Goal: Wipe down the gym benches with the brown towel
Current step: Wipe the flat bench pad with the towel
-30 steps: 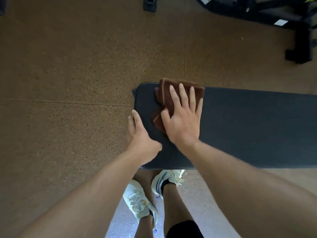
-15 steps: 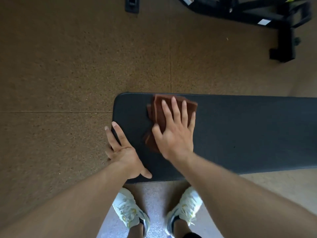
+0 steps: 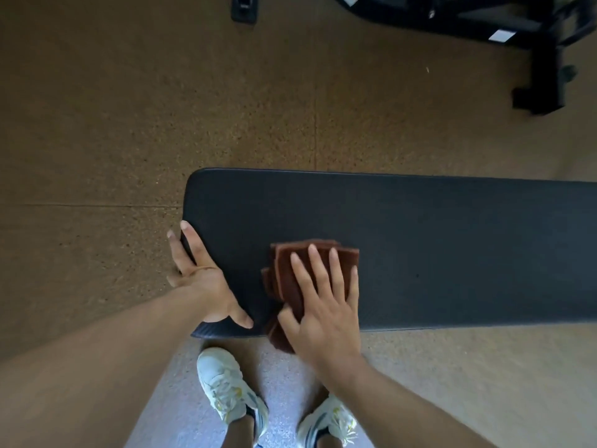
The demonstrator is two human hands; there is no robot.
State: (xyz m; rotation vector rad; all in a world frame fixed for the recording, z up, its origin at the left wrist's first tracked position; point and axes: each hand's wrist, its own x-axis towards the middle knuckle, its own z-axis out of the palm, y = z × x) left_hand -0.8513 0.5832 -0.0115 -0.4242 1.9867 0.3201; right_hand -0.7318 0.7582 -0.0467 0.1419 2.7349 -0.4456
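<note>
A black machine frame (image 3: pixel 536 59) sits on the brown floor (image 3: pixel 129 124), well apart from the bench (image 3: pixel 452 253). The bench is long — it runs left to right. The folded brown towel (image 3: pixel 287 270) lies near its left end, hanging over the near edge. The right hand (image 3: pixel 323 305) presses it with flat, straight fingers. The left hand (image 3: pixel 203 279) rests on the bench end — fingers straight too.

The 1 head-worn camera looks nearly straight down, close over the bench (image 3: pixel 420 253), the frame's edges perhaps slightly warped.

Brown speckled rubber floor (image 3: pixel 129 124); black equip frame (image 3: pixel 546 53) top right.
</note>
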